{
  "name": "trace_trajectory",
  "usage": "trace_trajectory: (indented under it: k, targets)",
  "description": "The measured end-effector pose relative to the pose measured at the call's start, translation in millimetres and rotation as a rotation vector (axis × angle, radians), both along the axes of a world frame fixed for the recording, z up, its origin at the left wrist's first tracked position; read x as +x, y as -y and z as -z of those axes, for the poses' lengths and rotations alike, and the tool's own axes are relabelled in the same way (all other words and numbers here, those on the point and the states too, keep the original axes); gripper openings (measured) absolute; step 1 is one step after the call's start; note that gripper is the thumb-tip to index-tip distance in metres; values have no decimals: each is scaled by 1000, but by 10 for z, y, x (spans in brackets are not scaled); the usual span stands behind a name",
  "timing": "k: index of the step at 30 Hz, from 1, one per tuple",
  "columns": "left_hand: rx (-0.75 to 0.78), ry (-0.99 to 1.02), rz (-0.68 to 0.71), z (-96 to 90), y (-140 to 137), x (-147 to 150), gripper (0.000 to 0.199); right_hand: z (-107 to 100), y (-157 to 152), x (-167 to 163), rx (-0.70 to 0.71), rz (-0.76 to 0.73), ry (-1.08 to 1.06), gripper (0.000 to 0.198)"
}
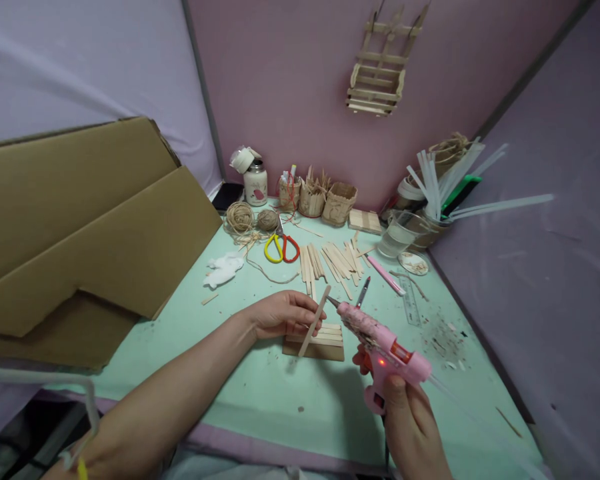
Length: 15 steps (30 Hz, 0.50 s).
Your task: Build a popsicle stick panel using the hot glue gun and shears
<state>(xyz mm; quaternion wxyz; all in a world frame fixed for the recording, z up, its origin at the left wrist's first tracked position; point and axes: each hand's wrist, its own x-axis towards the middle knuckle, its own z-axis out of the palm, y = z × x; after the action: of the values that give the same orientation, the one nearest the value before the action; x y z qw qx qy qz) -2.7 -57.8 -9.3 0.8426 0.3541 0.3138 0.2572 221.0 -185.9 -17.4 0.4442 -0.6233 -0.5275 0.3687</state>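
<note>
My left hand (293, 313) pinches a wooden craft stick (314, 323), which slants up to the right. My right hand (405, 407) is wrapped around the handle of a pink hot glue gun (373, 333), its small light glowing red. The gun's nozzle points left, close to the upper end of the stick; I cannot tell whether they touch. Below the stick, a small brown board (325, 354) lies flat on the table with several craft sticks (330, 335) side by side on it. My left hand partly hides that board.
Loose craft sticks (340, 261) lie behind my hands, near red-and-yellow-handled scissors (282, 248) and twine balls (240, 217). A pink pen (385, 275), a ruler (409, 300) and a plastic cup (397, 237) are at right. Large cardboard (80, 220) stands at left.
</note>
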Motion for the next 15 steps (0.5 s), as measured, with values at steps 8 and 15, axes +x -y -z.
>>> trace_trajectory:
  k: [8, 15]
  targets:
    - [-4, 12, 21, 27, -14, 7, 35, -41, 51, -107, 43, 109, 19, 55]
    - [-20, 12, 24, 32, -10, 9, 36, -39, 83, -119, -29, 132, 41, 59]
